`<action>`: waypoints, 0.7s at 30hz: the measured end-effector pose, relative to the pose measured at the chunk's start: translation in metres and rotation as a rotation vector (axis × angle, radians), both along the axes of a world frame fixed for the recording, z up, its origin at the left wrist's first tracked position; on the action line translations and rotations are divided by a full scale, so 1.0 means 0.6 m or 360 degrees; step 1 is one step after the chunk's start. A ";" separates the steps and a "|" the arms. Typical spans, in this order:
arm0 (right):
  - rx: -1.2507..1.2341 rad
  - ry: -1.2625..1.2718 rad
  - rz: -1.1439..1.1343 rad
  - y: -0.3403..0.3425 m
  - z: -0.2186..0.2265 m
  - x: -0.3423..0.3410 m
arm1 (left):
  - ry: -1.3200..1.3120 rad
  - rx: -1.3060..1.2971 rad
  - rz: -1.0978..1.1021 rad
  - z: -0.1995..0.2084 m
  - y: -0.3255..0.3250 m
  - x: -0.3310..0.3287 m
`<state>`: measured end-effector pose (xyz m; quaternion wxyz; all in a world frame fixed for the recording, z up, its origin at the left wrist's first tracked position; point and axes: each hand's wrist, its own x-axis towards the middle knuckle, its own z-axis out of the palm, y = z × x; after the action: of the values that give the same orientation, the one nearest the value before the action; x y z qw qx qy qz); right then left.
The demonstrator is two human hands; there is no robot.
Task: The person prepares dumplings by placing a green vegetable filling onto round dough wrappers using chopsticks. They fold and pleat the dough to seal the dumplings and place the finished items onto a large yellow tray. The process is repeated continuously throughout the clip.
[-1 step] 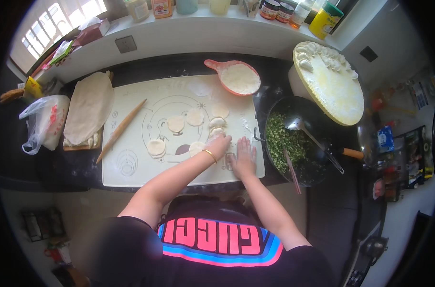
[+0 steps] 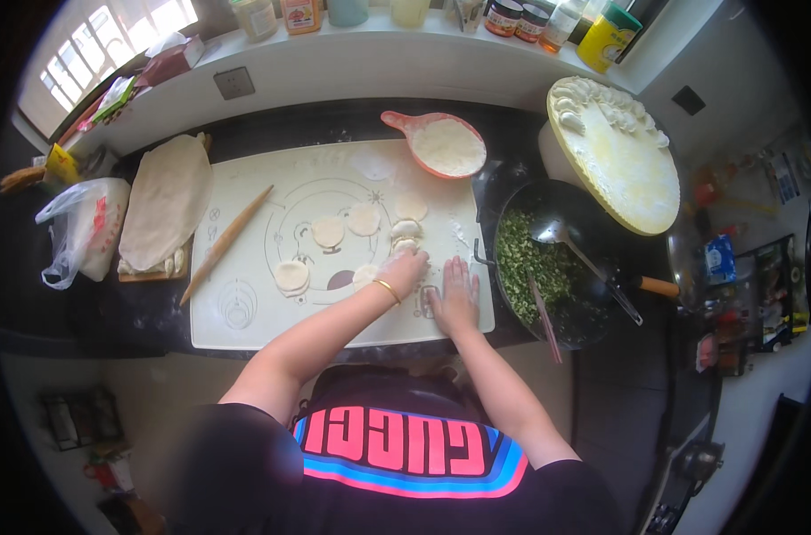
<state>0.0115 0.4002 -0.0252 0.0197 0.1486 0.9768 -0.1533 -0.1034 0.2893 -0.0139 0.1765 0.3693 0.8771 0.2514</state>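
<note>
My left hand (image 2: 404, 271), with a gold bangle at the wrist, is bent down over the white mat (image 2: 236, 308). Its fingers are closed at the near end of a folded dumpling (image 2: 406, 243), partly hiding it. A second dumpling (image 2: 405, 229) lies just beyond. Flat on the mat to the right rests my right hand (image 2: 457, 297), fingers stretched out and holding nothing. Round dough wrappers (image 2: 328, 233) are spread over the mat, with one wrapper (image 2: 364, 275) beside my left wrist and a small stack (image 2: 291, 277) farther left.
A wooden rolling pin (image 2: 227, 241) lies on the mat's left, near a rolled dough sheet (image 2: 167, 201). At the back sits a pink scoop of flour (image 2: 447, 147). Right of the mat stands a wok (image 2: 588, 312) with chopped green filling, a slotted spoon and chopsticks; behind it, a floured round tray (image 2: 619, 169) bears dumplings.
</note>
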 end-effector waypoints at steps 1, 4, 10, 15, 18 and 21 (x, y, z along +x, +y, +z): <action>0.0028 0.0016 -0.0011 0.001 -0.003 0.001 | 0.0025 0.0086 -0.0029 -0.011 -0.005 -0.007; 0.0064 0.0098 0.0003 0.002 -0.009 0.002 | 0.0066 0.0347 0.0014 -0.025 -0.026 -0.027; 0.0036 0.0160 0.0021 0.005 -0.005 0.004 | -0.0105 0.0202 0.0230 0.010 -0.039 -0.096; 0.0030 0.0157 0.0012 0.006 -0.003 0.003 | -0.0102 0.0238 0.0176 0.003 -0.018 -0.077; 0.0017 0.0170 0.0007 0.007 -0.002 0.003 | -0.0050 0.0295 0.0045 -0.014 -0.011 -0.080; 0.0007 0.0177 0.0003 0.008 -0.004 0.002 | -0.0089 0.0372 0.0085 0.000 -0.012 -0.085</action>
<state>0.0126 0.4053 -0.0276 -0.0349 0.1388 0.9768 -0.1591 -0.1542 0.2818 -0.0141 0.1500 0.3568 0.8460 0.3668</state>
